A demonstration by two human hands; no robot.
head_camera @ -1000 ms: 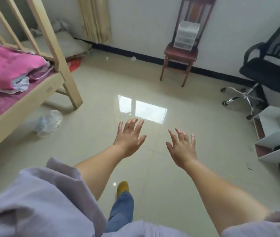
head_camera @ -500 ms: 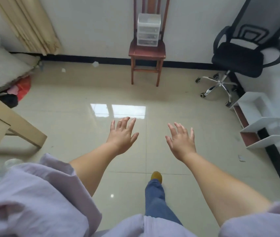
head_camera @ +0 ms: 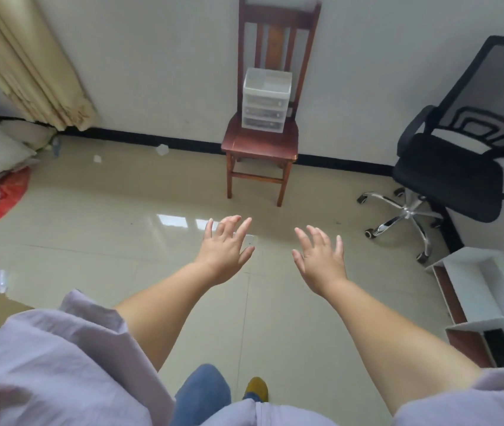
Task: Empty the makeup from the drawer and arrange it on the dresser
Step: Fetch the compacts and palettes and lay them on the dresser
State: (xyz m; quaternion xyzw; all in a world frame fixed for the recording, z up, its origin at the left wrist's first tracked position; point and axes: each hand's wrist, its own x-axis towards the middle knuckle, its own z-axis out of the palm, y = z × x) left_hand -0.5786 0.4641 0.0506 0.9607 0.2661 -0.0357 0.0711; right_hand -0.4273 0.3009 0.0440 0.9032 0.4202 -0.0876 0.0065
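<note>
White plastic drawer unit (head_camera: 266,99) sits at the back edge of the wooden chair (head_camera: 261,142) seat, against the chair's backrest and the far wall. Three drawers visible, all pushed in; an open tray on top. Contents cannot be made out from here, so no makeup is seen yet.

Change noted: a second ago the view took in a bed frame at the left and the chair stood off toward the upper right. Now the chair is nearly centred and looks nearer, and the bed frame has dropped out of sight. Person has turned to face the chair and is walking toward it, one yellow shoe (head_camera: 256,388) forward on the tiled floor (head_camera: 121,241).

Left hand (head_camera: 224,250): grip released, fingers spread and straight, holding nothing. Right hand (head_camera: 321,259): same, released and empty. Both are raised over the floor, well apart from the drawer unit.

Black office chair (head_camera: 450,170) stands at the right by the wall; white shelf unit (head_camera: 472,290) at the right edge of the room. Curtain (head_camera: 29,63) at the upper left.

Judgement: approach step only. No drawer opened, nothing taken out. The dresser cannot be identified with certainty. Next likely need: close the remaining gap, then pull a drawer open.
</note>
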